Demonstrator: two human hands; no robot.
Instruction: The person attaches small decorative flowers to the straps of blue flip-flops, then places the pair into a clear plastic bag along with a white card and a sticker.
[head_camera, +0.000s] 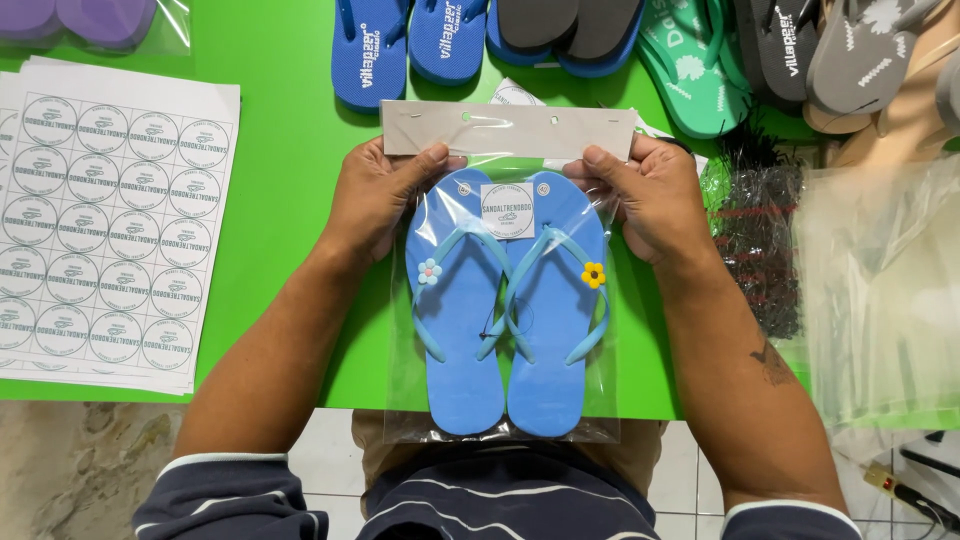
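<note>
A clear plastic bag (500, 425) holds a pair of light blue flip-flops (505, 330), one with a small pale flower charm, the other with a yellow one. A round-cornered white label sticks on the bag's front, and a grey card header (508, 128) tops it. My left hand (375, 195) grips the bag's upper left corner, thumb on the header's lower edge. My right hand (645, 195) grips the upper right corner the same way. The bag lies flat over the green table (285, 150), its lower end past the near edge.
Sheets of round white stickers (100, 230) lie at left. Several flip-flops, blue, grey, green and tan, line the far edge (600, 40). A bundle of black plastic fasteners (755, 235) and a stack of clear bags (880, 290) sit at right. A bagged purple pair (90, 20) is far left.
</note>
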